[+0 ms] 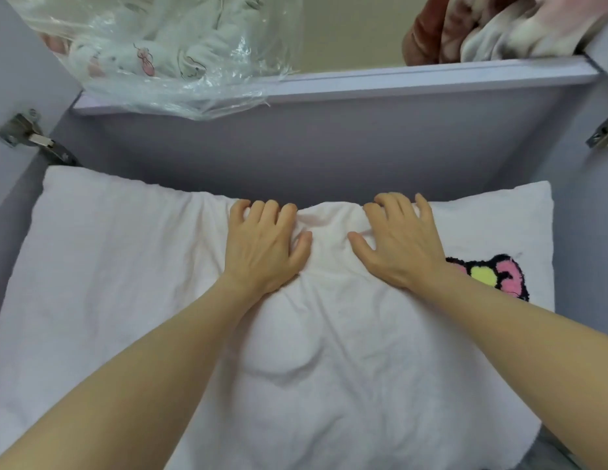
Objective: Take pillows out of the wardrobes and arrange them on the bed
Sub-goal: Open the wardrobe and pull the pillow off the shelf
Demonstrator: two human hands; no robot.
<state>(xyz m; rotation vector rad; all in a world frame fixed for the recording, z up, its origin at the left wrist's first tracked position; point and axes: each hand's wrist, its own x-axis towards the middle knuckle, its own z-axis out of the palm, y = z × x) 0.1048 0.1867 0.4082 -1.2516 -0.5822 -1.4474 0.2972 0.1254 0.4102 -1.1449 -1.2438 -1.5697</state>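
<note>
A large white pillow (119, 266) fills the lower wardrobe compartment, with a black, pink and yellow embroidered patch (499, 276) near its right side. My left hand (265, 245) and my right hand (397, 242) both lie on top of the pillow near its far edge, close together. The fingers of each hand curl over that back edge and bunch the fabric between them. Both forearms reach in from the bottom of the view.
A lilac shelf (363, 83) runs above the pillow. On it sits a clear plastic bag (167, 52) of white printed bedding at the left and folded rust and pale blankets (492, 28) at the right. Metal door hinges (28, 134) show on both side walls.
</note>
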